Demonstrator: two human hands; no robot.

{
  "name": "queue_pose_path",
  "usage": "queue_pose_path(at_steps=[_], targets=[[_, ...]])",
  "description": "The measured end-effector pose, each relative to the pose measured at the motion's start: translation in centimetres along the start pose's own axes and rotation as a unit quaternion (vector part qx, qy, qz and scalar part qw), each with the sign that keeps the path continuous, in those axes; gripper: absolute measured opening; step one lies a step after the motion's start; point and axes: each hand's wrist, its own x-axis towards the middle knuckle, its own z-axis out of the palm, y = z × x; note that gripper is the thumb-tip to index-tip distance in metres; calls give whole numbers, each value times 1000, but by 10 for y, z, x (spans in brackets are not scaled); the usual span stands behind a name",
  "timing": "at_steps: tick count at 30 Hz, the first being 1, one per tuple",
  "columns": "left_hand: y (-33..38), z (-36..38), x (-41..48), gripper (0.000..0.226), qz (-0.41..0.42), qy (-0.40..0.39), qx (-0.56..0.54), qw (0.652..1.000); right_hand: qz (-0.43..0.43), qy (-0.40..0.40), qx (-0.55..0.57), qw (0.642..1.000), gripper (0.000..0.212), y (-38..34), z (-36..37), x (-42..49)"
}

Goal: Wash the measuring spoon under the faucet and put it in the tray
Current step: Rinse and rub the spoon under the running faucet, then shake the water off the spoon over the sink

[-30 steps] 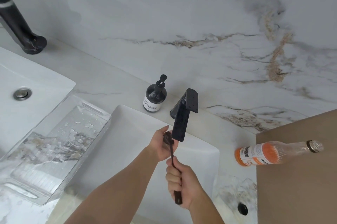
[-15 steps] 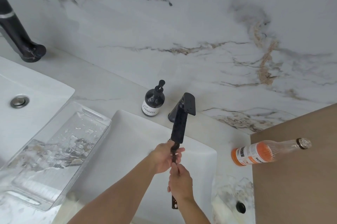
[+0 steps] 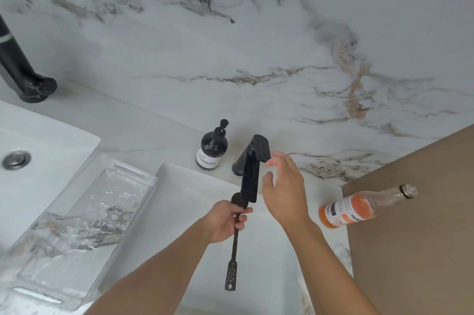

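A long black measuring spoon hangs over the white sink, its bowl just under the spout of the black faucet. My left hand grips the spoon near the bowl; the perforated handle end points down toward me. My right hand is free, fingers spread, beside the faucet with its fingertips at the lever on top. The clear plastic tray lies to the left of the sink, wet with droplets and holding nothing.
A dark soap pump bottle stands behind the sink. An orange-labelled glass bottle lies at the right, by a brown board. A second sink and black faucet are at far left.
My right hand let go of the spoon's handle and rose to the faucet lever. My left hand kept hold of the spoon under the spout.
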Motion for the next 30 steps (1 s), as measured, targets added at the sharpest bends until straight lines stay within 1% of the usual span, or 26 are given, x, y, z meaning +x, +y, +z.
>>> queue_pose_path(at_steps=[2,3,5,6,7,8,9,10,11,12,13,14,15,16,17,19,20,21,22,23,24,26,27,29,30], targets=[[2,-2,-6,23,12,-17,12,1000,-9,-46,-17,999,50,-4,1,-1],[2,-3,-9,21,17,-24,19,999,-9,-64,-39,997,55,-5,2,-3],[0,-7,-13,19,30,-19,25,999,-18,-82,-94,992,58,-3,10,-10],[-1,-9,-16,19,39,-12,24,999,-24,-97,-107,989,59,0,13,-15],[-2,-12,-21,18,47,-7,26,999,-22,-100,-91,991,61,2,15,-21],[-4,-16,-26,17,53,-2,34,998,-5,-77,-47,996,60,5,21,-29],[-7,-20,-31,16,58,1,46,997,37,-28,11,999,55,9,28,-38],[-9,-25,-38,15,61,2,61,996,119,28,84,989,48,13,38,-49],[-11,-30,-45,17,61,-3,82,995,231,45,184,954,40,15,46,-59],[-11,-34,-54,19,60,-20,109,992,337,7,308,889,36,13,55,-68],[-11,-39,-62,22,56,-48,145,987,404,-62,420,810,34,11,64,-76],[-10,-41,-70,24,48,-84,184,978,426,-121,487,753,31,10,71,-83],[-10,-44,-78,26,39,-118,216,968,415,-153,523,729,25,9,75,-89],[-9,-46,-83,28,34,-138,238,961,396,-154,523,739,18,9,78,-92],[-8,-47,-87,29,33,-139,259,955,378,-131,507,764,14,8,79,-90],[-7,-43,-94,30,36,-99,310,945,343,-71,455,819,14,3,76,-80],[-6,-42,-97,37,39,-68,343,936,331,-36,437,835,15,1,72,-73],[-5,-41,-99,45,45,-44,373,926,321,-6,428,845,15,0,67,-67],[-4,-40,-101,50,60,-29,394,917,305,8,430,849,17,-1,62,-62],[-2,-39,-102,51,85,-21,400,912,287,2,452,845,21,-2,57,-59],[0,-39,-103,51,112,-21,397,911,274,-24,500,821,26,-3,52,-59],[2,-39,-105,49,140,-36,391,909,270,-91,599,748,31,-5,45,-62],[2,-39,-106,48,139,-46,390,909,274,-107,610,736,27,-6,43,-64],[-2,-38,-108,48,130,-64,373,917,283,-91,573,764,14,-10,38,-63],[-4,-36,-108,48,126,-75,354,924,283,-73,573,766,12,-11,37,-63]])
